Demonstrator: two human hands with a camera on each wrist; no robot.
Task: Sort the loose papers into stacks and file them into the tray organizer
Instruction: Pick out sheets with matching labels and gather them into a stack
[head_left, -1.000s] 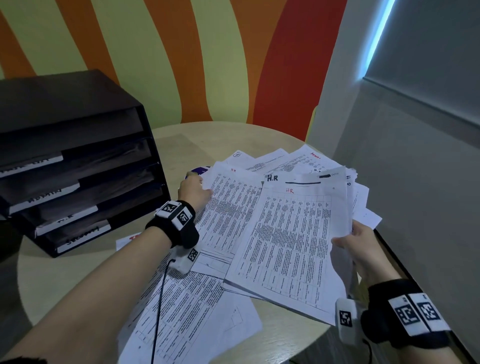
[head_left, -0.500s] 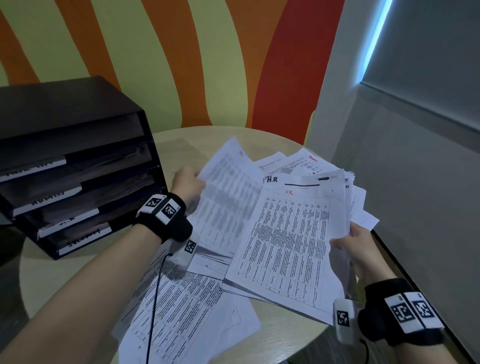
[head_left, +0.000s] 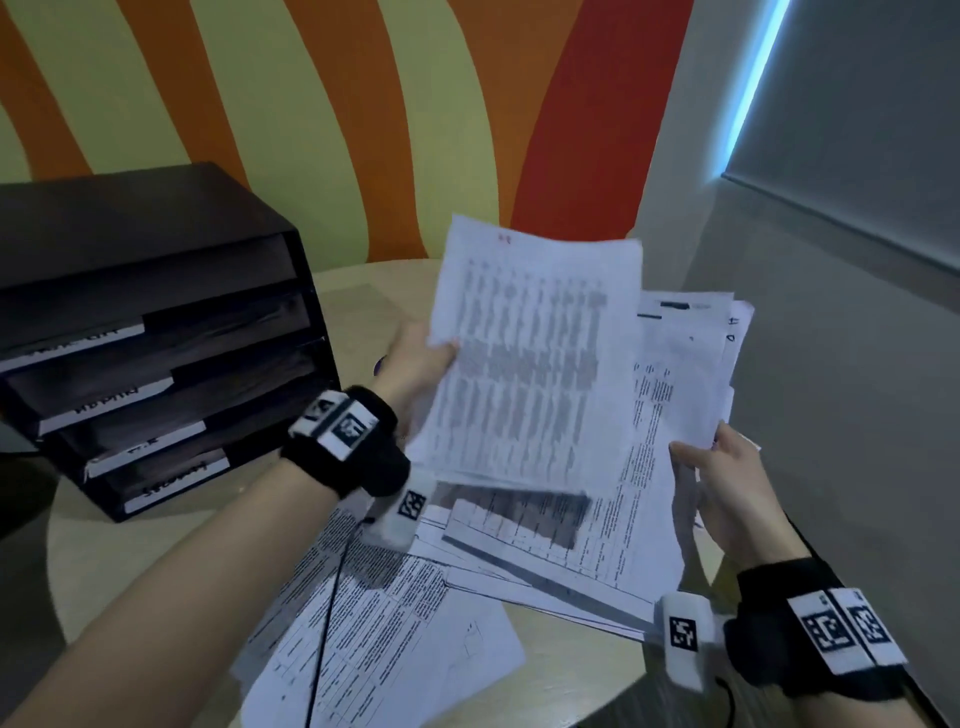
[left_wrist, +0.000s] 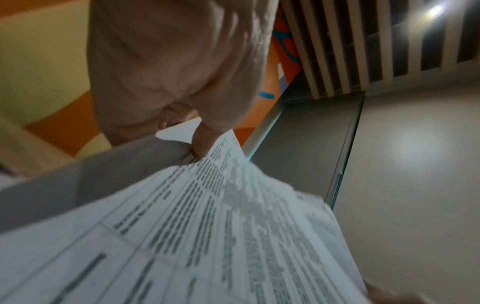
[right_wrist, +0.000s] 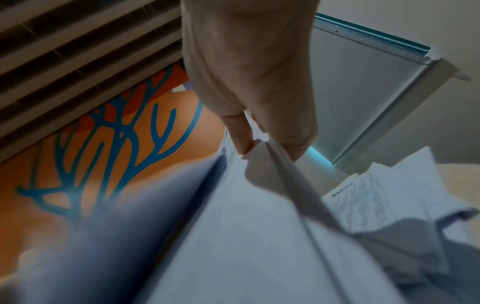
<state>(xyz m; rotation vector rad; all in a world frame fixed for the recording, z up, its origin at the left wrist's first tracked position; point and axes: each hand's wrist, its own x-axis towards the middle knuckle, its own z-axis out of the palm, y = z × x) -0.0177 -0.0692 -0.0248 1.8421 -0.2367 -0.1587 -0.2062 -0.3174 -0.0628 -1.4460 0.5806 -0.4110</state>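
Observation:
My left hand (head_left: 423, 364) pinches the left edge of a few printed sheets (head_left: 524, 358) and holds them raised and tilted over the pile; the left wrist view shows the thumb on these raised sheets (left_wrist: 207, 216). My right hand (head_left: 722, 478) grips the right edge of a thick stack of papers (head_left: 660, 441), lifted off the table; in the right wrist view the fingers (right_wrist: 244, 142) clamp that stack's edge (right_wrist: 259, 205). More loose papers (head_left: 374, 623) lie flat near the front of the table. The black tray organizer (head_left: 150, 332), with labelled shelves, stands at the left.
The round beige table (head_left: 104, 561) carries everything. A grey wall panel (head_left: 857, 415) runs close along its right side, and a striped orange and yellow wall (head_left: 363, 130) rises behind. A cable (head_left: 327, 623) hangs from my left wrist over the papers.
My left hand has taken sheets off the pile and lifted them up and to the right, toward the stack in my right hand. The right hand has stayed nearly still.

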